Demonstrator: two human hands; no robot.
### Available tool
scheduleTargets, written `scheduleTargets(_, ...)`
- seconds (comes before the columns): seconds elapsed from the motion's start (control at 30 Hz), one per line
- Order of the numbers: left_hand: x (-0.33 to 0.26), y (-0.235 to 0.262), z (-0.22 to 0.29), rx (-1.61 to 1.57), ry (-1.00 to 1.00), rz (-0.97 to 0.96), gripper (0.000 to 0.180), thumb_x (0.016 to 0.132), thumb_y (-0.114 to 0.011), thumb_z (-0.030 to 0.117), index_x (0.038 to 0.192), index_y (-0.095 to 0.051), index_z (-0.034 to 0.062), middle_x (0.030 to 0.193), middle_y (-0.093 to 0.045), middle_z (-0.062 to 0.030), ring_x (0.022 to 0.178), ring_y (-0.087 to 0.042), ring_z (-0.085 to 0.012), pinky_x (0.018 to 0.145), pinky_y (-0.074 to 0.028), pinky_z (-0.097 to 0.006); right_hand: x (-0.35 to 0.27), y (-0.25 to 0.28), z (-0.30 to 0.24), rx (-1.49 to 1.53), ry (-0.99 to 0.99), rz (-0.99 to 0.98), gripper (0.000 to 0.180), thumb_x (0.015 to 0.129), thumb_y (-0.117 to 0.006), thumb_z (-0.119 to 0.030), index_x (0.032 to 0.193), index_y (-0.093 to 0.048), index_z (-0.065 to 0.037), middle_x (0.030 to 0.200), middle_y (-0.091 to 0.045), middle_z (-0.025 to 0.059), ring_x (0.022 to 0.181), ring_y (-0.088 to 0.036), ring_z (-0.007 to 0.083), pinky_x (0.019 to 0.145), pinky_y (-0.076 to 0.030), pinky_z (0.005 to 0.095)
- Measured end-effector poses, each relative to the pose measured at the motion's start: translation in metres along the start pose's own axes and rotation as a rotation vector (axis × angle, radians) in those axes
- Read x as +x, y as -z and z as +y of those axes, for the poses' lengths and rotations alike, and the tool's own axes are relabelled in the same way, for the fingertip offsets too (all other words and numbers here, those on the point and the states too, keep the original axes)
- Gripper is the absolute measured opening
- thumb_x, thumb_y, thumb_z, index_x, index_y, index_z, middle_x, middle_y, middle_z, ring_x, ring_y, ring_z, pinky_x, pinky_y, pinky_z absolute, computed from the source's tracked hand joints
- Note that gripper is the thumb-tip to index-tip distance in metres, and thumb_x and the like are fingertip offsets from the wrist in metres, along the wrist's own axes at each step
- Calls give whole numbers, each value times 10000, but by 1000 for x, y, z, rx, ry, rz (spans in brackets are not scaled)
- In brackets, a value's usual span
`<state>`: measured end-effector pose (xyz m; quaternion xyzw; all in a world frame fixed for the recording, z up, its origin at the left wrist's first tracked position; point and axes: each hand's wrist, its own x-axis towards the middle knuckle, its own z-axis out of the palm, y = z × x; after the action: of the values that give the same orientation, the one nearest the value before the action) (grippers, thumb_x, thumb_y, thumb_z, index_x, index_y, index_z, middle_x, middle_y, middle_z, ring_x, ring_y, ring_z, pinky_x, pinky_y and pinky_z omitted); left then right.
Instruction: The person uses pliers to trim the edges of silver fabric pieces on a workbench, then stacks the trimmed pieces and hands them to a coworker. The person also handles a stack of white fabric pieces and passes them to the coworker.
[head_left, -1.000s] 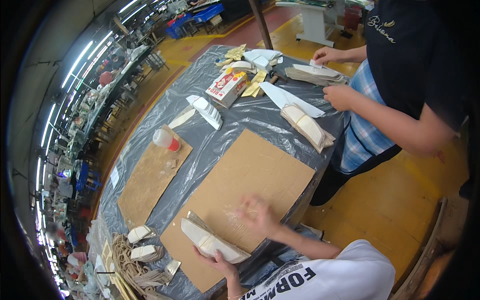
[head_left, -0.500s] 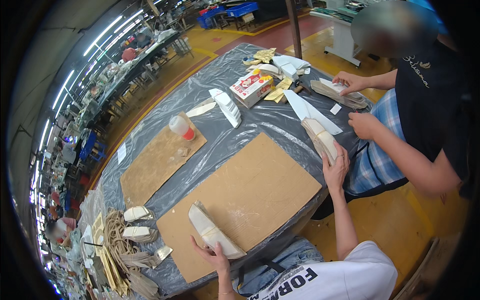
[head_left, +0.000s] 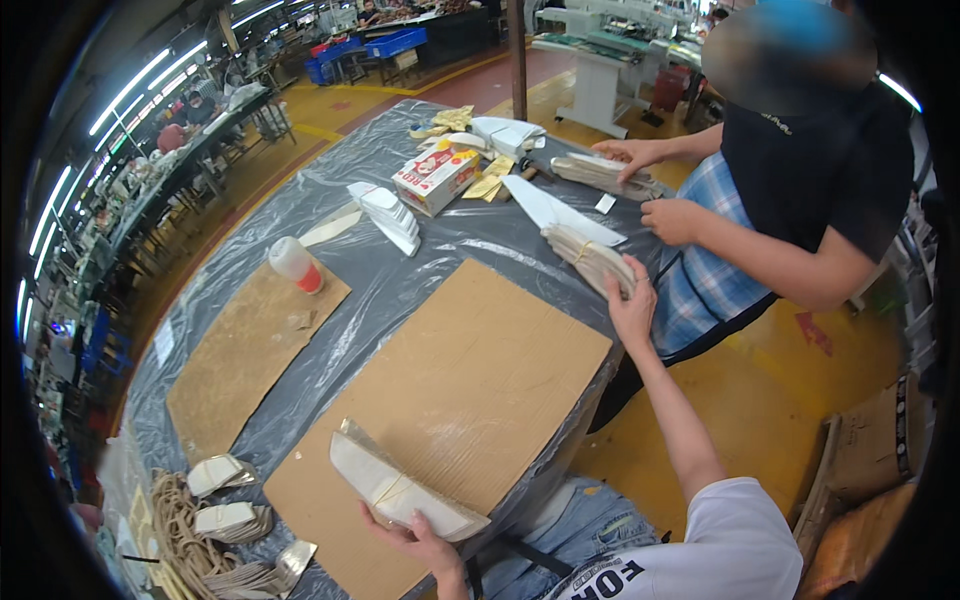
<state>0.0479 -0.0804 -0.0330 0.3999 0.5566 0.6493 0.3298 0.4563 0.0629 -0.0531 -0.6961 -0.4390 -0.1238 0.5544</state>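
While left hand (head_left: 415, 540) cups near bundle (head_left: 400, 487), right hand (head_left: 630, 305) outstretched, clasping far bundle (head_left: 590, 258).

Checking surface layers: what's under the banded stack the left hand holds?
The banded stack under the left hand rests on a cardboard sheet, over plastic sheeting. The tabletop beneath is covered.

Centre of the large brown cardboard sheet (head_left: 470, 370) lies unobstructed; a co-worker's forearm (head_left: 770, 250) blocks the grey plastic-covered table's (head_left: 330, 180) far right edge.
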Motion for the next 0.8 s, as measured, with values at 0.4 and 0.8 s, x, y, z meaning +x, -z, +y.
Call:
scheduleTargets(0.4, 4, 19, -44, -146, -50, 206, 717, 973, -527, 297, 1547, -203, 18, 1549, -286, -219, 1403, -334, -348, 1145, -290, -467, -4, 4, 8, 222, 30, -23, 479, 900, -702, -326, 1200, -593, 32, 1134, -627, 189, 1049, -619, 339, 922, -476, 403)
scheduleTargets(0.8, 4, 15, -31, 277, -152, 140, 719, 968, -565, 296, 1543, -229, 25, 1569, -299, -157, 1395, -360, -305, 1147, -291, -442, -15, 0, 22, 539, -45, 79, 637, 969, -520, -546, 1162, -607, 55, 1076, -626, 166, 970, -634, 269, 855, -499, 359)
